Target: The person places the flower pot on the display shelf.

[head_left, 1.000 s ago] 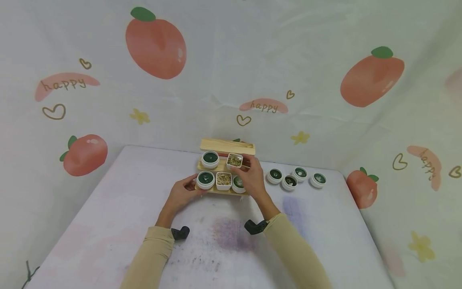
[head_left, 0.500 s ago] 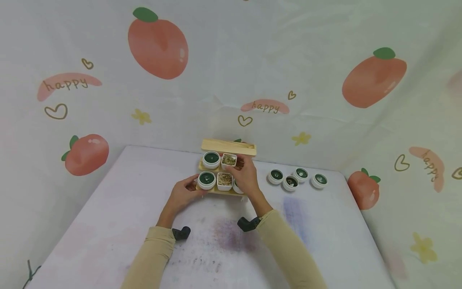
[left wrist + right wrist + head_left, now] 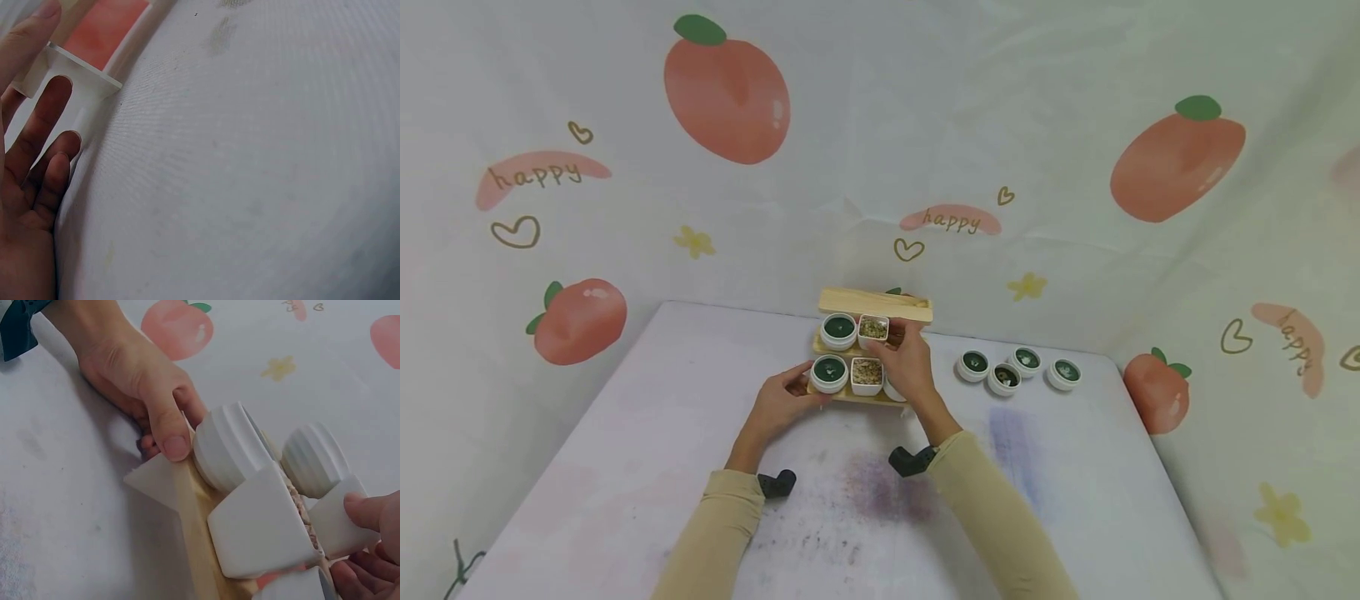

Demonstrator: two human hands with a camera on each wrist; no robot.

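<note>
A small wooden tiered stand [image 3: 874,304] with white side brackets holds little white pots. My left hand [image 3: 778,402] grips the left end of its lowest shelf; in the right wrist view the left thumb [image 3: 172,440] presses the wooden edge. My right hand [image 3: 912,367] pinches a square pot [image 3: 873,328] with greenish, grainy filling on the middle shelf, beside a round pot [image 3: 838,331] with a dark green top. On the lowest shelf are a round green-topped pot [image 3: 829,373], a square pot [image 3: 867,377] with brownish filling, and another round pot mostly hidden by my right hand.
Several round white pots stand on the table to the right, among them a green-topped one [image 3: 1063,374] and a darker one [image 3: 1003,379]. Behind the stand rises a fruit-printed cloth [image 3: 820,167]. The pale table [image 3: 820,533] has purple stains.
My right hand has moved left along the middle shelf with the square pot, bringing it close beside the round pot. The left hand stays at the stand's end.
</note>
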